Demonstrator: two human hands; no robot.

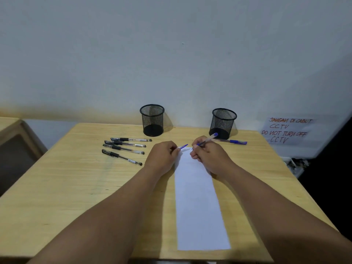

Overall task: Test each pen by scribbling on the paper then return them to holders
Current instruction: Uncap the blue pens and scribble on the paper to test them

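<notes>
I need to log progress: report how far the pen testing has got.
Done: nothing visible; the paper looks unmarked and both mesh holders look empty. In hand: right hand holds an uncapped blue pen at the paper's far end; left hand holds its cap. Left: four black pens and another blue pen lie on the table.

White paper sign [287, 132] on wall, red handwriting: "JANGAN DI CABUT CCTV", "DO NOT TURN OFF CCTV"

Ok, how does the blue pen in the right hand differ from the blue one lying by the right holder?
The held blue pen is uncapped and tilted up in the right hand, its tip hidden over the paper. The lying blue pen is capped, flat on the table, untouched. Both have clear barrels with blue ends.
</notes>
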